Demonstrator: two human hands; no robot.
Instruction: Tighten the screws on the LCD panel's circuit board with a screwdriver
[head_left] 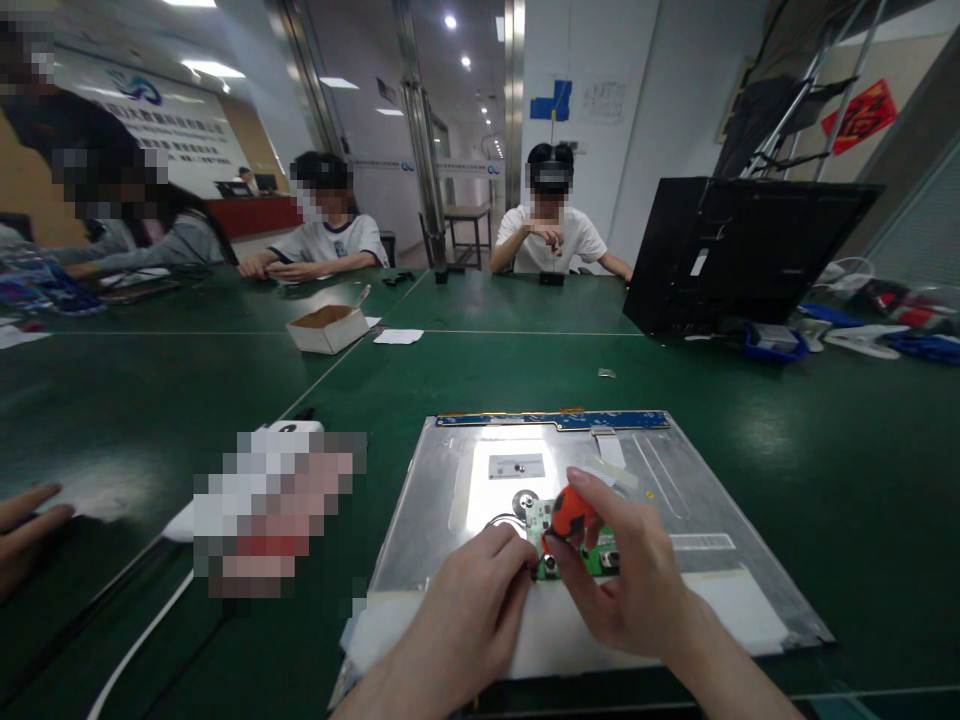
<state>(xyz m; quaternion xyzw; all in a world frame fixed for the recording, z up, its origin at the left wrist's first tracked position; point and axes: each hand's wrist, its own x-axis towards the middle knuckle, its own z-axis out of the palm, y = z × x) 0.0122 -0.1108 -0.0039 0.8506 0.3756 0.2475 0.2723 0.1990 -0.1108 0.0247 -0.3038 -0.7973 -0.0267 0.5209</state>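
My right hand grips an orange-and-black screwdriver handle between thumb and fingers, above a small green circuit board. The shaft and tip cannot be made out. My left hand is curled closed at the board's left edge, where thin dark wires run in; whatever its fingertips pinch is hidden. Under both hands lies a flat silver metal display panel, with a long blue circuit strip along its far edge and a flat cable at the strip's right part.
Left of the panel lie a white device, mostly blurred, and a white cable. Another person's hand rests at the far left. Beyond stand an open box and a large black monitor. Several people sit across the green table.
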